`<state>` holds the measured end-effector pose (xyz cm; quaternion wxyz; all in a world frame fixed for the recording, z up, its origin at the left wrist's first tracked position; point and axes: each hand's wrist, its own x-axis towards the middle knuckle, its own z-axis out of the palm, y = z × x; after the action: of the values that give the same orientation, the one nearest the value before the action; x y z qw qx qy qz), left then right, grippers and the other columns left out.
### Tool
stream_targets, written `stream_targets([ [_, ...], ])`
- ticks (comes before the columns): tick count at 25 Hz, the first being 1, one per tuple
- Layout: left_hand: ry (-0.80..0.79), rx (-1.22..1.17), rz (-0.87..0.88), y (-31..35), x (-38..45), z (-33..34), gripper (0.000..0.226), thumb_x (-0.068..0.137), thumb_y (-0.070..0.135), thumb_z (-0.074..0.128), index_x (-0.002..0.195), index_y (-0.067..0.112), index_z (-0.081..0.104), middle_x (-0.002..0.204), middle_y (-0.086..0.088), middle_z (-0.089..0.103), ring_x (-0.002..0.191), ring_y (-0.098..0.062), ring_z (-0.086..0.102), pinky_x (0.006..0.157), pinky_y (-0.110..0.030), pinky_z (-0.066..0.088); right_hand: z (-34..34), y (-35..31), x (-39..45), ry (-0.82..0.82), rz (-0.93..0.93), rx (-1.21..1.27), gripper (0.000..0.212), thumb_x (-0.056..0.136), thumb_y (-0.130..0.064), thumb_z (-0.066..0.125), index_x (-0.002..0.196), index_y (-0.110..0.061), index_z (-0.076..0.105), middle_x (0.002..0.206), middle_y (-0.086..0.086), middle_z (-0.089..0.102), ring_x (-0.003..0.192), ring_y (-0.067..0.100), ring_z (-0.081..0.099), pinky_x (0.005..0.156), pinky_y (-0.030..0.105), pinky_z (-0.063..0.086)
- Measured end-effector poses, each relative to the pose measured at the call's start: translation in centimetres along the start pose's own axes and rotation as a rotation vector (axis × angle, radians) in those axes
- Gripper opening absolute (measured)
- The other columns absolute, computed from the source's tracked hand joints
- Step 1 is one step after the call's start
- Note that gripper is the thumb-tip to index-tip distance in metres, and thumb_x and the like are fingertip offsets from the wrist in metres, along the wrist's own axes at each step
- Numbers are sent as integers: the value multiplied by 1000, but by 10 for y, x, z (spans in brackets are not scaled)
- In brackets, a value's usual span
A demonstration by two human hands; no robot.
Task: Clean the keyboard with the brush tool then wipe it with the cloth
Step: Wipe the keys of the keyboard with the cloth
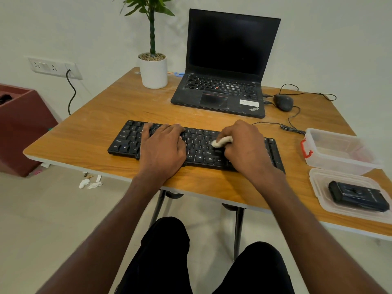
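Right hand: fingers curled closed around a small white wad, judged to be the cloth, whose free end pokes out on the thumb side and presses on the keys right of centre. Left hand: fingers spread flat and open, holding nothing, palm down on the left-centre keys, apparently steadying the board. Keyboard: black, long axis running left to right across the surface, slightly turned so its right end sits nearer the person; a cord leaves its far right side. Relation governing the next stroke: the uncovered keys lie leftward from the cloth, between the two hands, and also rightward under and past the right wrist; the right hand is the nearer and only equipped one, so a wipe along the long axis suits. Brush tool: not identifiable; a dark object lies in a shallow clear tray at the right edge, kind unclear. Beyond: clear plastic box, mouse, open laptop, potted plant.
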<state>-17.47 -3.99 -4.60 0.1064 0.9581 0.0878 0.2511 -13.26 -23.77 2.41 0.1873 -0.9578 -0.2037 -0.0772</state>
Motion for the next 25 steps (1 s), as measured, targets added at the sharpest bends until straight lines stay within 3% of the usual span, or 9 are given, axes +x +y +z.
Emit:
stream_targets([
  [2,1,-5,-1,0,-1,0,33,103,27,46,130,23,64,129,4,71,124,-15,62,127,-52,10,6,-4,-1,-37,-46,19,30,89,-4,74,110,-25,81,102,-4,56,89,12,53,67,19,35],
  [4,-1,-8,0,0,-1,-1,33,103,27,46,131,23,63,129,5,71,124,-15,62,127,-52,9,1,1,0,-66,-2,-3,27,89,-6,75,109,-23,81,97,-5,59,78,7,51,63,16,36],
  [7,-7,-10,1,-1,-1,-1,33,103,27,46,130,24,63,129,5,71,124,-14,62,127,-53,10,-10,10,8,-85,85,-89,24,90,-14,75,112,-21,81,105,3,74,88,16,61,69,25,43],
  [11,-6,-12,-6,-1,-1,-2,32,103,27,47,130,24,64,128,5,71,123,-15,62,127,-54,12,-3,2,6,-79,-18,74,28,91,-7,73,110,-26,81,100,-8,67,87,9,52,62,15,36],
  [13,-12,-16,-9,0,-1,-1,32,103,27,46,129,25,64,127,6,72,123,-14,62,127,-55,11,-2,6,7,-92,25,45,27,89,-6,73,108,-24,82,100,-4,73,85,12,56,67,21,46],
  [16,-13,-14,-6,0,-2,-2,32,103,27,44,128,24,64,125,5,72,121,-15,63,126,-53,11,-10,27,6,-33,135,4,26,87,-11,75,108,-24,82,103,5,76,86,16,60,68,29,48],
  [18,-8,-10,0,1,-1,-4,31,105,28,43,127,24,63,123,5,72,120,-15,63,126,-54,12,-17,48,-1,65,208,104,23,86,-17,79,108,-25,79,102,1,75,86,14,63,64,28,48],
  [21,14,-49,-4,7,-2,-6,26,108,31,42,124,26,63,120,7,71,118,-13,63,127,-55,13,-24,67,-13,167,292,279,19,83,-17,82,99,-25,78,95,-2,75,85,16,69,70,41,61],
  [25,5,-124,41,44,-5,-2,28,109,36,39,124,30,63,123,11,69,119,-9,61,126,-52,15,-20,58,-13,152,201,324,24,85,-6,76,100,-25,81,102,-6,74,92,11,65,70,29,53],
])
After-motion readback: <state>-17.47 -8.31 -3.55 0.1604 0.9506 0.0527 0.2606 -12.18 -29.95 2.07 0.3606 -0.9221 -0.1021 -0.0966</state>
